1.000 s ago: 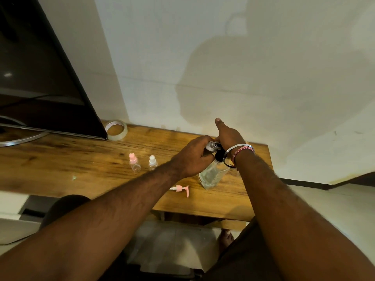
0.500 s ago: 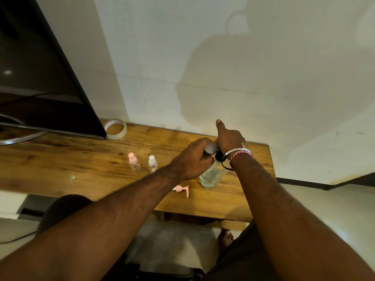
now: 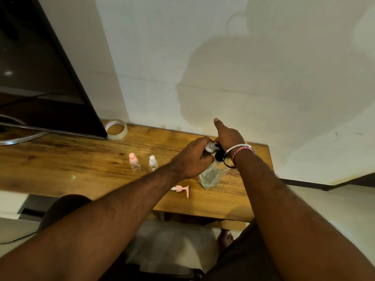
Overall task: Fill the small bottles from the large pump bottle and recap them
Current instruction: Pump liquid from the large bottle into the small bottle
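Filling step: left hand [image 3: 192,157] grips a small bottle [image 3: 209,148] at the large pump bottle [image 3: 212,174]; right hand [image 3: 228,136] presses the pump, fingers closed. Next, recapping.

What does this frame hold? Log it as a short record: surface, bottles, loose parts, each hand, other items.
surface: wooden table against a white wall
large bottle: clear, tilted, liquid inside, both hands at its top
small bottles: pink-capped bottle and white-capped bottle, upright, side by side, capped; they look empty
loose part: pink pump head lying near the table's front edge
left hand: closed around a small item at the large bottle's neck
right hand: at the neck, one finger extended; grip hidden
other: tape roll, dark screen
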Available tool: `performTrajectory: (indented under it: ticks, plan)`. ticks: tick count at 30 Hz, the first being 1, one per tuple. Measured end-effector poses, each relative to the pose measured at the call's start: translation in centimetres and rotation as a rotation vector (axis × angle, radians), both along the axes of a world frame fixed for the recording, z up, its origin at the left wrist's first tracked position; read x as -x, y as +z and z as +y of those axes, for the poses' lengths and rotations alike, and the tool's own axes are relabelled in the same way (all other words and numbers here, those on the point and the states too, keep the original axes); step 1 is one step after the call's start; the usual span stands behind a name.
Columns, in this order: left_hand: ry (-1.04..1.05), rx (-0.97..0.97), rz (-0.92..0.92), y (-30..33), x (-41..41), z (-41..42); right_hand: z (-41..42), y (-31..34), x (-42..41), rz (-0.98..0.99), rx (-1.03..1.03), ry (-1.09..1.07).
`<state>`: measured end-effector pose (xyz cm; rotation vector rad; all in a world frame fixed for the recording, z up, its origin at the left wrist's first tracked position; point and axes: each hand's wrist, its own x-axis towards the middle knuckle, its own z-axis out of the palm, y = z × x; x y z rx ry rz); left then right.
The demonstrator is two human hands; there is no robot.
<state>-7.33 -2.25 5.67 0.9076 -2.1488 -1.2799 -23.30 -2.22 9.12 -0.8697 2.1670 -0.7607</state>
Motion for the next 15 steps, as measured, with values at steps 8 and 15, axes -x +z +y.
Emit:
performTrajectory:
  ticks: [8, 15]
  plan:
    - [0.005, -0.014, 0.013, 0.0, 0.19, 0.21, 0.05, 0.1, -0.02, 0.018, -0.015, 0.031]
    - [0.017, -0.008, 0.016, -0.69, 0.31, 0.16, 0.32, -0.41, -0.22, 0.122, 0.007, 0.003]
